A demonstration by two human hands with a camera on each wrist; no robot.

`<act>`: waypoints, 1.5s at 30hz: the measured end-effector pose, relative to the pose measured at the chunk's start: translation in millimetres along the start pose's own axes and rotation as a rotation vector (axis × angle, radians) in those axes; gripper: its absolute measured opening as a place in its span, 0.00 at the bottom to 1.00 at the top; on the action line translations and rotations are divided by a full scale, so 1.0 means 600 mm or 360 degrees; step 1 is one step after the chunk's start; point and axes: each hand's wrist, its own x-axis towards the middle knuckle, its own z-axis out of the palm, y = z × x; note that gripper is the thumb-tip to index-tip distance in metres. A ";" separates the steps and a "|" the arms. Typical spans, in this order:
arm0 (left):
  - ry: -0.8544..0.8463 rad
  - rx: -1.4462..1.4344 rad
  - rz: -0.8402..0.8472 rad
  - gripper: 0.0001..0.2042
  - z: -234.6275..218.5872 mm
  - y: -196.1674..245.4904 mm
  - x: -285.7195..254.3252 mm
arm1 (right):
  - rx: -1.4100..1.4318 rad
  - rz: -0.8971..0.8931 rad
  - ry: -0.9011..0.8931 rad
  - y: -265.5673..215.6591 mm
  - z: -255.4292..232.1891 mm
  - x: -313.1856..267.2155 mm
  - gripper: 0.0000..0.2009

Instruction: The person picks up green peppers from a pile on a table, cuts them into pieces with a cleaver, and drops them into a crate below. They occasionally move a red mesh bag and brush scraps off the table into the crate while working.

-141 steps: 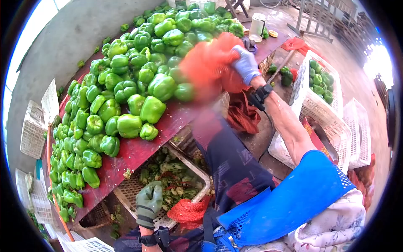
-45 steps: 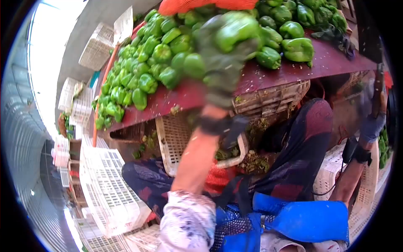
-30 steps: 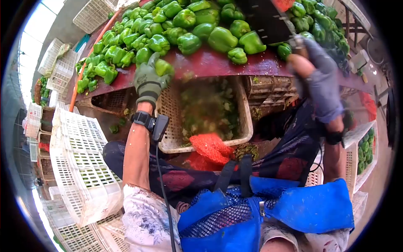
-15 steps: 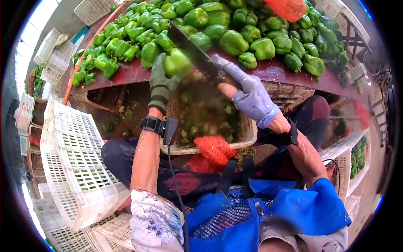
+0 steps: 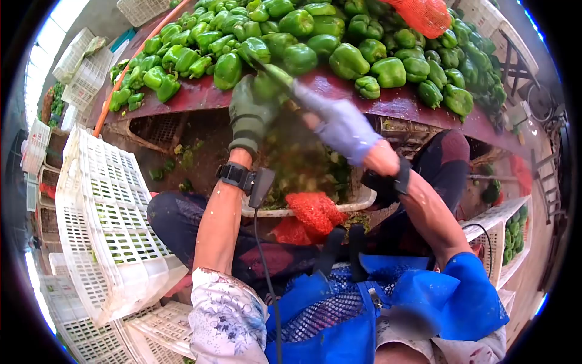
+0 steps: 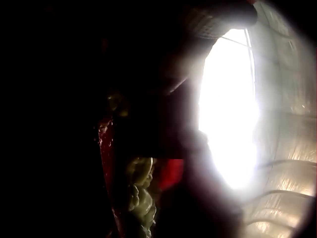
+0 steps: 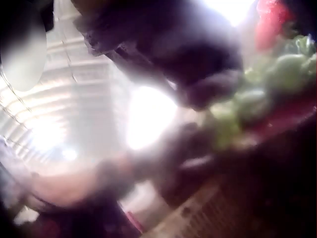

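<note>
My left hand (image 5: 247, 115), in a green glove, holds a green bell pepper (image 5: 265, 90) over the crate in front of me. In a pale purple glove, my right hand (image 5: 342, 124) grips a knife (image 5: 276, 73) whose dark blade lies across the pepper, seen nearly edge-on. The pepper is blurred and partly hidden by the blade. In the right wrist view the right hand (image 7: 173, 49) shows dark and blurred, with pale green peppers (image 7: 282, 74) beyond. The left wrist view is mostly dark.
A big pile of bell peppers (image 5: 348, 60) covers the red table (image 5: 194, 98). Red mesh (image 5: 424, 15) lies on the pile. Below my hands is a crate (image 5: 362, 200) of green scraps, with red netting (image 5: 315, 209) at its near rim. White crates (image 5: 115, 224) stand at left.
Earlier my right hand held red mesh over the peppers. Since then, my left hand has picked up a pepper, and my right hand has brought the knife in from the right to it.
</note>
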 end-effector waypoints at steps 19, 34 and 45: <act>0.0091 -0.1316 -0.0440 0.32 0.011 0.028 -0.055 | 0.1061 0.0778 -0.0214 0.037 -0.034 0.039 0.27; 0.0009 -0.1384 -0.0881 0.27 0.034 -0.017 0.014 | 0.0296 0.0182 0.0010 0.062 0.026 0.061 0.27; 0.0197 -0.1854 -0.1118 0.18 -0.018 -0.042 0.030 | 0.0810 0.0231 0.0240 0.017 -0.061 0.024 0.26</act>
